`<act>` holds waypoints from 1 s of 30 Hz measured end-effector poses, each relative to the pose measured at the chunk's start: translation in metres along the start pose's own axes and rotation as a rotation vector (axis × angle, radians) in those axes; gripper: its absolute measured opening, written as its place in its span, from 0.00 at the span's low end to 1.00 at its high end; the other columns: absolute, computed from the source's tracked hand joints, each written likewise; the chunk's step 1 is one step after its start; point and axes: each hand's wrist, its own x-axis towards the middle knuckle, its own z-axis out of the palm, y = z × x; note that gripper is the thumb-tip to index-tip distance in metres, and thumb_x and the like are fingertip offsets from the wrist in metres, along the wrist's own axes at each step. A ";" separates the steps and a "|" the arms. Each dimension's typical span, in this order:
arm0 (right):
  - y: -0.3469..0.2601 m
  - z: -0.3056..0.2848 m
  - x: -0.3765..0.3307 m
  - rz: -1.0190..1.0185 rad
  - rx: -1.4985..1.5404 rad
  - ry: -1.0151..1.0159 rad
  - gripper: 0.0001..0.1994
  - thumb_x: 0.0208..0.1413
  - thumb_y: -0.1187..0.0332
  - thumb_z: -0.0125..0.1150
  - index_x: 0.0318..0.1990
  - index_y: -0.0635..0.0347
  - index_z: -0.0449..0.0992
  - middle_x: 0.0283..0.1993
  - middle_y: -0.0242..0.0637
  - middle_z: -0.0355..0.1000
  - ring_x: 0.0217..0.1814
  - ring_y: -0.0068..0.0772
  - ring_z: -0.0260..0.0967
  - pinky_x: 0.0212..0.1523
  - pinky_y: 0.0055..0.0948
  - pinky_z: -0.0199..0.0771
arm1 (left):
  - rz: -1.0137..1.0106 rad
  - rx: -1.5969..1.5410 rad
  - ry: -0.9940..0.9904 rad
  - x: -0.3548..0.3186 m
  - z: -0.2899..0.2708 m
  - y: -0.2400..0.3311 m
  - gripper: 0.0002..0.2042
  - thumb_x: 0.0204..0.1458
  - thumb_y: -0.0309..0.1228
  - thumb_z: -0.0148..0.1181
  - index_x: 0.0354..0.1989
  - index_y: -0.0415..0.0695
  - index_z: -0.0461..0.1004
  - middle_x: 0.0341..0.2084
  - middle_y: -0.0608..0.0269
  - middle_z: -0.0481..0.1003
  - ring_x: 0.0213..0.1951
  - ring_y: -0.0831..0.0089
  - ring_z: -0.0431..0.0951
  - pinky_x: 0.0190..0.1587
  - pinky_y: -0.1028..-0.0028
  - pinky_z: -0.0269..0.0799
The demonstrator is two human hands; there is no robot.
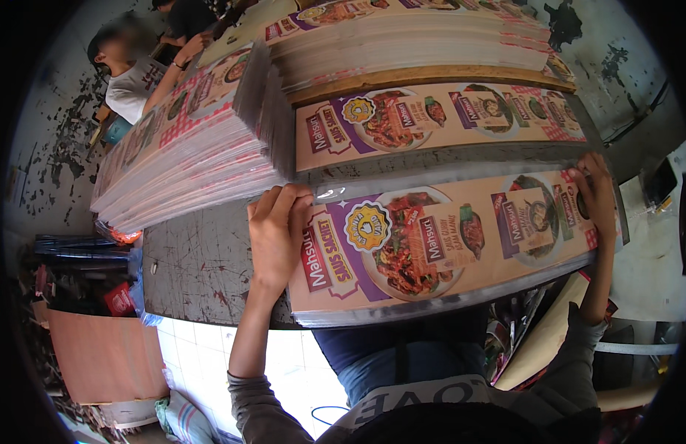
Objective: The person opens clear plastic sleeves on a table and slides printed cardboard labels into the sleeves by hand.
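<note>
A long printed banner sheet [476,244] with food pictures lies on a thin stack along the table's near edge, in front of my body. Clear plastic film [350,191] shows along its far edge and catches the light. My left hand [275,226] is closed at the far left corner, fingertips pinching the film. At the far right corner my right hand [596,191] has its fingers bent over the end of the sheet, gripping it. Just beyond lies a second similar banner sheet [439,122], apart from both hands.
A tall, slanting stack of printed sheets [202,174] stands at the left. Another thick stack [409,52] rises at the back behind a wooden strip [424,75]. The grey table [199,270] has a scratched top. Another person [136,81] is at the far left.
</note>
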 end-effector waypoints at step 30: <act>0.065 -0.012 0.004 -0.010 0.185 -0.079 0.11 0.49 0.74 0.54 0.26 0.63 0.57 0.28 0.32 0.52 0.31 0.25 0.51 0.32 0.22 0.53 | 0.089 0.088 -0.062 0.002 -0.006 -0.007 0.07 0.47 0.27 0.58 0.27 0.41 0.65 0.23 0.62 0.68 0.28 0.63 0.68 0.34 0.68 0.56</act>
